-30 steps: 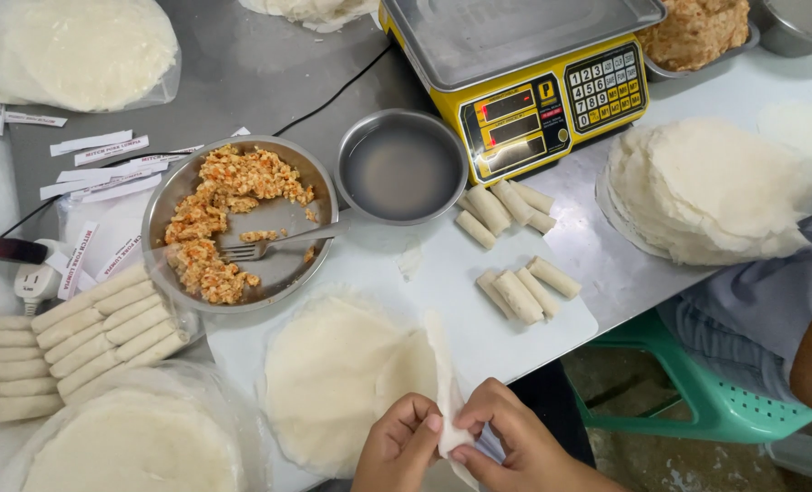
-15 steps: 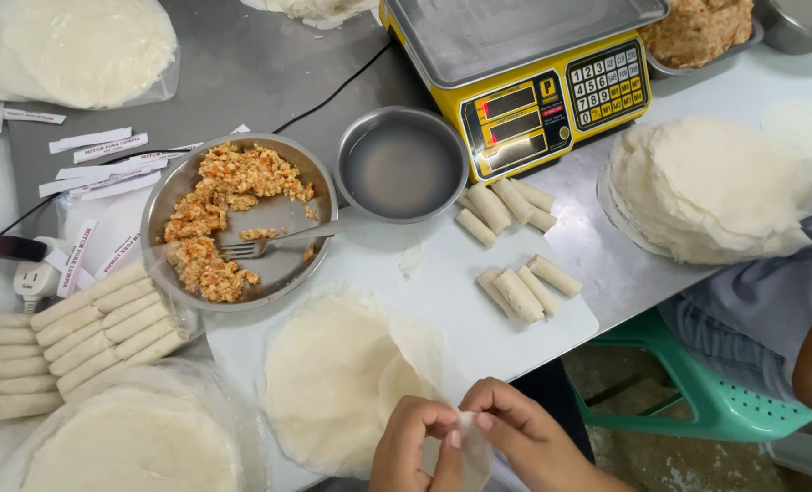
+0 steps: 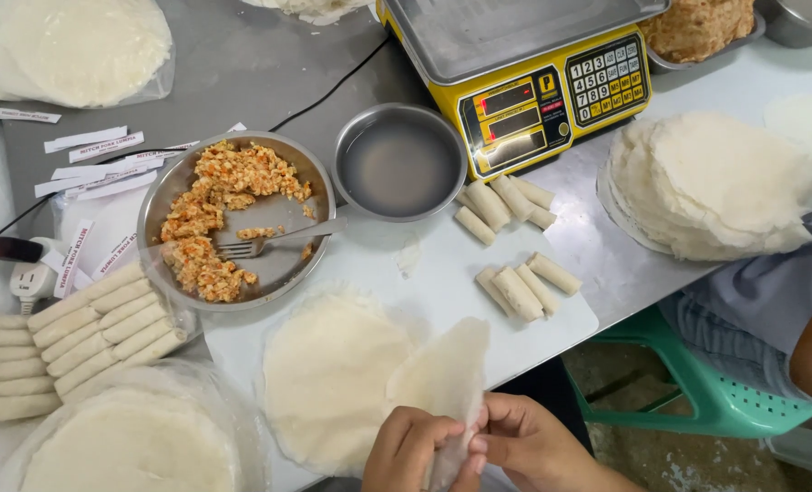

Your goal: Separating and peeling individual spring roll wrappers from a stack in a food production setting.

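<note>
While both hands, left [image 3: 406, 446] and right [image 3: 524, 446], pinch one wrapper [image 3: 447, 383] at the surface's near edge, seven rolls [image 3: 515, 241] lie finished by the scale [image 3: 524, 82], filling [image 3: 214, 214] half-remaining in its pan, wrapper unfilled.

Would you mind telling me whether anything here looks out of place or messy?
Little stands out: a small scrap of wrapper lies loose on the white board, and paper labels are scattered behind the filling pan.
</note>
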